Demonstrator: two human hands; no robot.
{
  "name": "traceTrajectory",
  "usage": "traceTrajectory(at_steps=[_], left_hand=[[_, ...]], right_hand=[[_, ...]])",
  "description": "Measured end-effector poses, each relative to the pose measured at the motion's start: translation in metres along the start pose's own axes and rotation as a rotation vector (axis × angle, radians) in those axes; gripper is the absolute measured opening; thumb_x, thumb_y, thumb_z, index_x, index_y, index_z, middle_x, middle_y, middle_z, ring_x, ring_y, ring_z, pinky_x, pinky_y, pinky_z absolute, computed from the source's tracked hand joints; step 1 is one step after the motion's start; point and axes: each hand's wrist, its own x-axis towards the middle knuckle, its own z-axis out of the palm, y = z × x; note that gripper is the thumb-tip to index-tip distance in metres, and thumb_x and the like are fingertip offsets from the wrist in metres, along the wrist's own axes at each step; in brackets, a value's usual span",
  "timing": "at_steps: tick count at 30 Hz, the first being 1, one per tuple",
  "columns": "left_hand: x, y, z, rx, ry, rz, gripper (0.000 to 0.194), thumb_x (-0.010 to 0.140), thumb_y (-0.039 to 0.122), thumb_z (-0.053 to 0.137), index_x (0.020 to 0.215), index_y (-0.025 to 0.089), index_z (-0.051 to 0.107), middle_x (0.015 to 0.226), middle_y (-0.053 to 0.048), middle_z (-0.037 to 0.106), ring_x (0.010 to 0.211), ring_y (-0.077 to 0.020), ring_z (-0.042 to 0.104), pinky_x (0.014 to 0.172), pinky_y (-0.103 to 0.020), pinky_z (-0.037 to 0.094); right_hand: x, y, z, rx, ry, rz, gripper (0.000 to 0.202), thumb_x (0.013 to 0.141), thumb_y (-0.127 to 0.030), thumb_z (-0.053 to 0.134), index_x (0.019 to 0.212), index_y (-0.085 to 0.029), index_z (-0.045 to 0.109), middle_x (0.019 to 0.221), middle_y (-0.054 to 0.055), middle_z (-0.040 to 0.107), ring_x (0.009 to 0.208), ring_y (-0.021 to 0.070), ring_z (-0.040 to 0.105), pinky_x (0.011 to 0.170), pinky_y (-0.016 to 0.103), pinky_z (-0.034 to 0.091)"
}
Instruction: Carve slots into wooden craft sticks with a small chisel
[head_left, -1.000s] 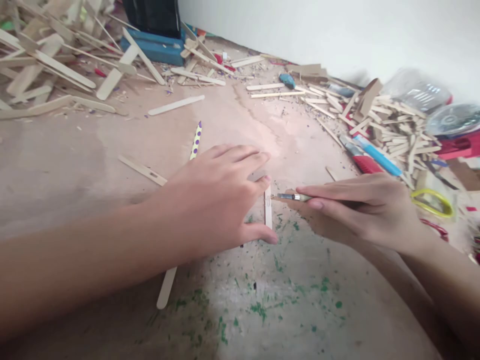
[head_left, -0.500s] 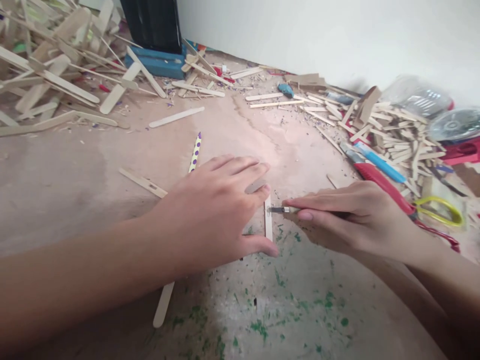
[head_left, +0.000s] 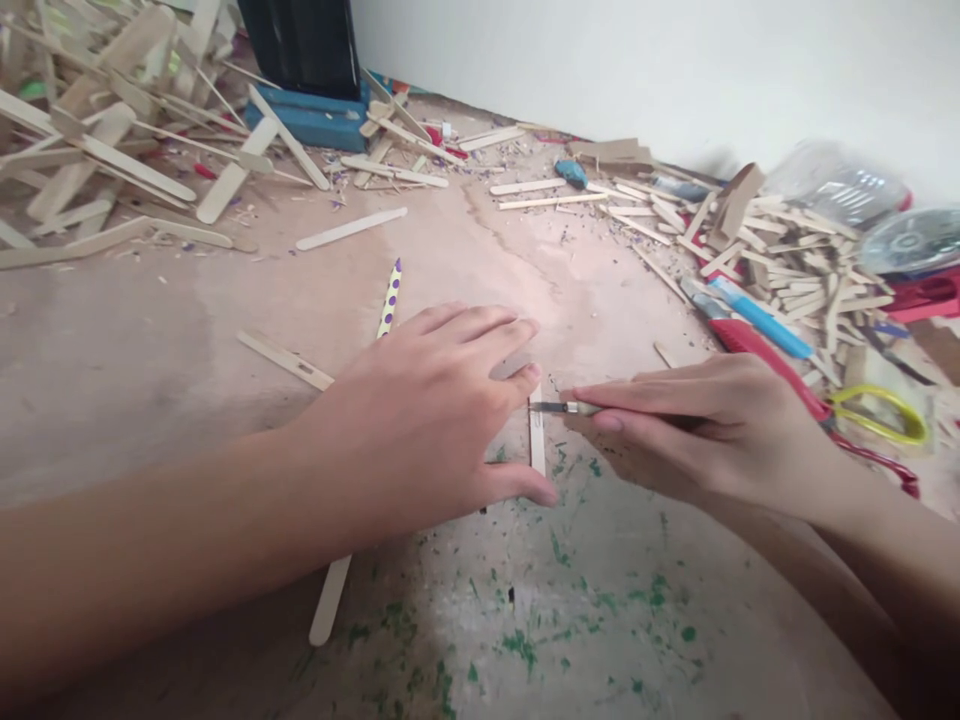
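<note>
A pale craft stick (head_left: pixel 537 445) lies on the table with a small marked or cut spot on its face. My left hand (head_left: pixel 442 410) pins it down, fingers at its far end and thumb at its near end. My right hand (head_left: pixel 697 425) is closed round a slim craft knife (head_left: pixel 574 407), whose blade tip touches the stick between my left finger and thumb. Beside my left hand is a slotted stick (head_left: pixel 285 358). A purple-dotted pencil (head_left: pixel 390 298) points away beyond it. Another craft stick (head_left: pixel 330 600) pokes out from under my left forearm.
Heaped craft sticks (head_left: pixel 112 120) fill the far left, near a black object on a blue base (head_left: pixel 311 115). On the right lie cut stick pieces (head_left: pixel 802 280), a blue cutter (head_left: pixel 761 318), scissors with yellow-lined handles (head_left: pixel 881 413) and clear plastic containers (head_left: pixel 919 243). A white wall (head_left: pixel 637 70) stands behind.
The knife tip has shifted slightly up and left across the stick, with my right hand moving along. My left hand keeps its place on the stick.
</note>
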Motion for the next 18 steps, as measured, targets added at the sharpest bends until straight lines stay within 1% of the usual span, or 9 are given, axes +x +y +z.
traceTrajectory(at_steps=[2, 3, 5, 8, 9, 11, 15, 16, 18], left_hand=[[-0.0009, 0.0002, 0.0001, 0.005, -0.01, -0.003, 0.077, 0.096, 0.077, 0.085, 0.131, 0.009, 0.085, 0.159, -0.025, 0.073, 0.15, -0.0458, 0.069, 0.127, -0.063, 0.057], [-0.0014, 0.0003, 0.0003, 0.009, -0.012, -0.002, 0.077, 0.096, 0.077, 0.085, 0.131, 0.009, 0.085, 0.159, -0.025, 0.072, 0.15, -0.0454, 0.069, 0.128, -0.062, 0.057], [-0.0023, 0.0003, 0.0012, 0.016, -0.004, 0.0, 0.076, 0.096, 0.078, 0.084, 0.131, 0.01, 0.085, 0.159, -0.024, 0.073, 0.15, -0.0442, 0.069, 0.128, -0.061, 0.056], [-0.0024, -0.0001, 0.0021, 0.024, 0.021, -0.005, 0.075, 0.098, 0.078, 0.082, 0.131, 0.012, 0.085, 0.159, -0.023, 0.073, 0.15, -0.0419, 0.069, 0.129, -0.058, 0.056], [-0.0019, -0.0002, 0.002, 0.023, 0.014, -0.007, 0.074, 0.098, 0.078, 0.082, 0.131, 0.012, 0.086, 0.159, -0.023, 0.073, 0.15, -0.0417, 0.069, 0.129, -0.057, 0.056], [-0.0005, -0.0003, 0.0013, 0.019, -0.01, -0.006, 0.075, 0.098, 0.078, 0.082, 0.131, 0.011, 0.085, 0.16, -0.023, 0.072, 0.15, -0.0424, 0.068, 0.129, -0.058, 0.056], [0.0016, -0.0003, -0.0004, 0.008, -0.017, -0.002, 0.075, 0.097, 0.077, 0.084, 0.129, 0.01, 0.086, 0.157, -0.025, 0.074, 0.149, -0.0441, 0.069, 0.127, -0.061, 0.057], [0.0018, -0.0003, -0.0006, 0.005, -0.015, -0.001, 0.075, 0.097, 0.077, 0.084, 0.129, 0.009, 0.086, 0.156, -0.025, 0.074, 0.149, -0.0446, 0.07, 0.127, -0.061, 0.058], [0.0018, -0.0003, -0.0007, -0.001, -0.015, 0.0, 0.075, 0.096, 0.076, 0.085, 0.129, 0.008, 0.086, 0.155, -0.026, 0.074, 0.148, -0.0456, 0.071, 0.126, -0.063, 0.059]], right_hand=[[-0.0008, 0.0001, -0.0012, -0.022, 0.029, 0.016, 0.027, 0.115, -0.03, 0.072, 0.131, -0.018, 0.089, 0.107, 0.008, 0.09, 0.067, 0.014, 0.083, 0.054, 0.019, 0.061], [-0.0013, 0.0003, -0.0016, -0.025, 0.042, 0.015, 0.026, 0.114, -0.03, 0.072, 0.129, -0.019, 0.09, 0.106, 0.008, 0.09, 0.068, 0.0147, 0.084, 0.054, 0.02, 0.061], [-0.0024, 0.0004, -0.002, -0.028, 0.047, 0.016, 0.024, 0.114, -0.031, 0.074, 0.128, -0.02, 0.09, 0.105, 0.007, 0.09, 0.071, 0.0163, 0.085, 0.056, 0.021, 0.063], [-0.003, 0.0003, -0.0016, -0.041, 0.033, 0.042, 0.024, 0.113, -0.032, 0.075, 0.129, -0.023, 0.09, 0.099, 0.005, 0.09, 0.064, 0.0148, 0.083, 0.056, 0.021, 0.064], [-0.0028, 0.0005, -0.0014, -0.042, 0.024, 0.048, 0.024, 0.113, -0.032, 0.075, 0.13, -0.024, 0.09, 0.097, 0.004, 0.09, 0.062, 0.0142, 0.081, 0.057, 0.022, 0.064], [-0.0019, 0.0014, -0.001, -0.036, 0.011, 0.039, 0.025, 0.114, -0.03, 0.074, 0.132, -0.025, 0.089, 0.1, 0.004, 0.091, 0.065, 0.0144, 0.083, 0.06, 0.022, 0.066], [0.0005, 0.0044, -0.0004, -0.03, -0.021, -0.027, 0.028, 0.115, -0.029, 0.072, 0.137, -0.02, 0.087, 0.115, 0.008, 0.09, 0.084, 0.018, 0.089, 0.066, 0.022, 0.068], [0.0008, 0.0049, -0.0005, -0.027, -0.027, -0.044, 0.029, 0.115, -0.029, 0.072, 0.137, -0.018, 0.087, 0.117, 0.009, 0.09, 0.085, 0.0181, 0.089, 0.067, 0.022, 0.068], [0.0009, 0.0056, -0.0015, -0.023, -0.014, -0.066, 0.028, 0.116, -0.029, 0.072, 0.135, -0.015, 0.087, 0.114, 0.01, 0.09, 0.08, 0.0158, 0.088, 0.066, 0.02, 0.067]])
